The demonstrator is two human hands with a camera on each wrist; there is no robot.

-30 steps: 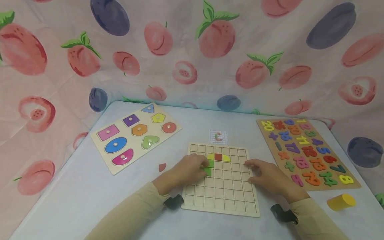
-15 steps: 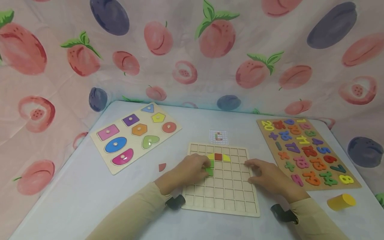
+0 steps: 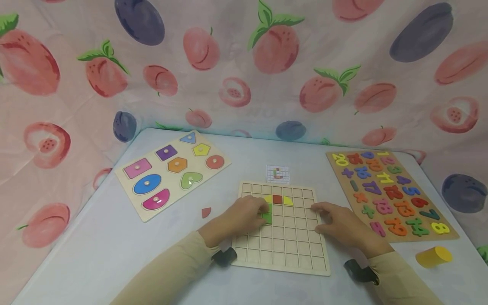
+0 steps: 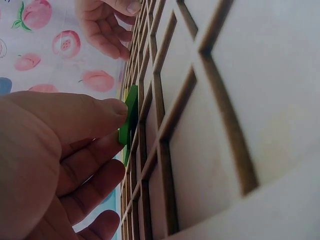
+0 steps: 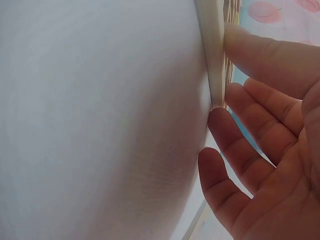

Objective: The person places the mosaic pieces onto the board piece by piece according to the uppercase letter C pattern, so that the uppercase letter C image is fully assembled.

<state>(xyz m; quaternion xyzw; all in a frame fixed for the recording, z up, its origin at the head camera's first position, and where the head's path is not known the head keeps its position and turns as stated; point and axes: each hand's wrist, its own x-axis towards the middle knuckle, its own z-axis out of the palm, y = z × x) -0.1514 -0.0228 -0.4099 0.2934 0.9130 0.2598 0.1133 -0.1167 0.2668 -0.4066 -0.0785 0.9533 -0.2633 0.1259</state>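
Note:
Over the wooden grid board [image 3: 280,258], my left hand [image 3: 242,214] pinches a green square tile [image 4: 132,110] between thumb and fingers; the tile is tilted against the grid ridges in the left wrist view. Just beyond it, another green tile [image 3: 269,207] sits in a cell, partly hidden by my fingers. A red square tile [image 3: 277,199] lies in the row above, between a yellow quarter-round [image 3: 268,198] and a second yellow quarter-round [image 3: 287,201]. My right hand [image 3: 339,222] rests against the board's right edge, thumb and fingertips touching its side [image 5: 215,55], fingers loosely bent.
A red quarter-round [image 3: 206,212] lies left of the board, and a small pattern card [image 3: 277,174] behind it. A shape puzzle [image 3: 171,197] stands back left, a number puzzle [image 3: 375,195] at right. A yellow cylinder [image 3: 432,256] lies front right.
My left hand has shifted slightly right with the green tile, bringing it nearly in line below the other green one. My right hand stays at the board's edge.

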